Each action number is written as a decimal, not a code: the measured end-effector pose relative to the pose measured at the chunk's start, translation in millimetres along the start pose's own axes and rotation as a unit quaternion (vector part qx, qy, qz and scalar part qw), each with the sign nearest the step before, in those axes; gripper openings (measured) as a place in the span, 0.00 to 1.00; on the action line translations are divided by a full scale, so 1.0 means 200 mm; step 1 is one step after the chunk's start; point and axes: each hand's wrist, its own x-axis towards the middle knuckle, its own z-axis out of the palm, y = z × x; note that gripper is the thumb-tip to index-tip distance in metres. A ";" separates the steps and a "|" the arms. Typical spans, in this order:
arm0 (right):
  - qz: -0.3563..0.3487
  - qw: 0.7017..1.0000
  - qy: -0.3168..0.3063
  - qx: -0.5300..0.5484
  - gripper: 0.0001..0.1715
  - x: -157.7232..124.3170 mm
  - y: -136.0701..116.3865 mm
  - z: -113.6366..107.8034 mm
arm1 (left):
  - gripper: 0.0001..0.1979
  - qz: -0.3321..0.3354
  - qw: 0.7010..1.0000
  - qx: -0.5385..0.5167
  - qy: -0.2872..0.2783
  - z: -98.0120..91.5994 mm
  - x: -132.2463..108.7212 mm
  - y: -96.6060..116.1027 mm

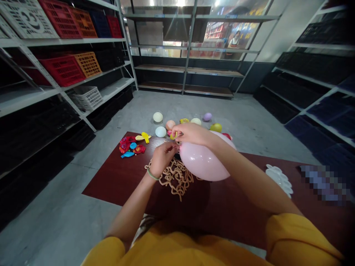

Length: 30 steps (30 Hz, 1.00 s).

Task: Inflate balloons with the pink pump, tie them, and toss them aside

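Observation:
A large inflated pink balloon (205,162) hangs over the dark red table (111,184), its neck toward the left. My left hand (163,157) pinches at the neck with its fingertips. Above it my right hand (191,133) is also closed at the neck, its forearm crossing in front of the balloon. The fingers partly hide the neck, so I cannot tell whether it is knotted. Just below lies a tangled heap of tan cord-like strands (177,177). Left of my hands are a pile of uninflated red and blue balloons (131,147) and some yellow ones (144,137).
Several small inflated balloons (158,117) lie on the floor beyond the table. A white scalloped tray (279,179) sits at the table's right, near a blurred patch. Shelves with crates (63,70) stand left; a metal rack (188,68) stands at the back. Behind glass is a person (235,40).

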 end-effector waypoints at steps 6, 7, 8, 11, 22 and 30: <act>0.028 0.991 0.039 -0.121 0.10 -0.12 -0.07 -0.05 | 0.12 -0.068 0.997 -0.004 -0.032 -0.02 0.03 0.00; 0.028 0.988 0.036 -0.150 0.10 -0.14 -0.08 -0.06 | 0.12 -0.086 0.996 -0.021 -0.033 -0.02 0.04 0.00; 0.029 0.983 0.032 -0.178 0.10 -0.15 -0.10 -0.07 | 0.13 -0.106 0.993 -0.042 -0.033 -0.02 0.06 -0.01; 0.053 0.966 0.039 -0.248 0.10 -0.17 -0.15 -0.06 | 0.12 -0.162 0.979 -0.125 -0.025 0.01 0.09 0.00; 0.034 0.961 0.127 -0.243 0.11 -0.29 -0.13 0.13 | 0.13 -0.289 0.868 -0.401 0.043 0.07 0.14 0.03; 0.034 0.944 0.179 -0.273 0.20 -0.29 -0.08 0.25 | 0.14 -0.241 0.892 -0.376 0.064 0.08 0.13 0.03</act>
